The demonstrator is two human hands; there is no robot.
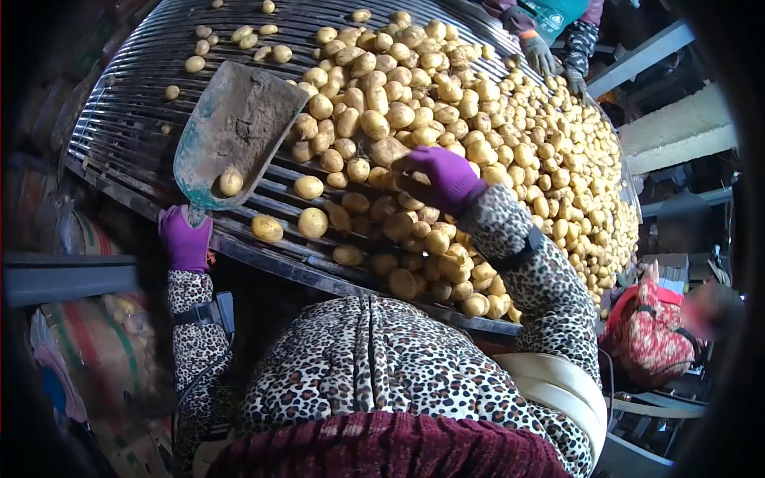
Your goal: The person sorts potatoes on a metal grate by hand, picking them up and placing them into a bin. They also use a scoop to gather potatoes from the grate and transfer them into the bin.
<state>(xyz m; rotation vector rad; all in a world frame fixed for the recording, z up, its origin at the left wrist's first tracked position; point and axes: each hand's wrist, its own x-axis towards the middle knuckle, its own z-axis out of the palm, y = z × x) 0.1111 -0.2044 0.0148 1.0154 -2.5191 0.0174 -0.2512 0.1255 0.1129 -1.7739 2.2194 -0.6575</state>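
Observation:
My left hand (186, 237), in a purple glove, is closed around the handle of a worn green scoop (239, 119) at the left edge of the slatted rack. Dried dirt coats the scoop, and one potato (231, 182) lies in it near the handle. My right hand (440, 180), also gloved in purple, is over the potato pile (390, 103), its fingers curled down at a potato (389, 151). What its fingertips hold, if anything, is hard to see. A few loose potatoes (267, 229) lie between the scoop and the pile.
The slatted metal rack (143, 135) spans the view. At the top right, a co-worker's gloved hands (540, 57) touch the far side of the pile. Another person in red patterned clothing (649, 334) is at the right. Filled sacks (100, 350) stand at the lower left.

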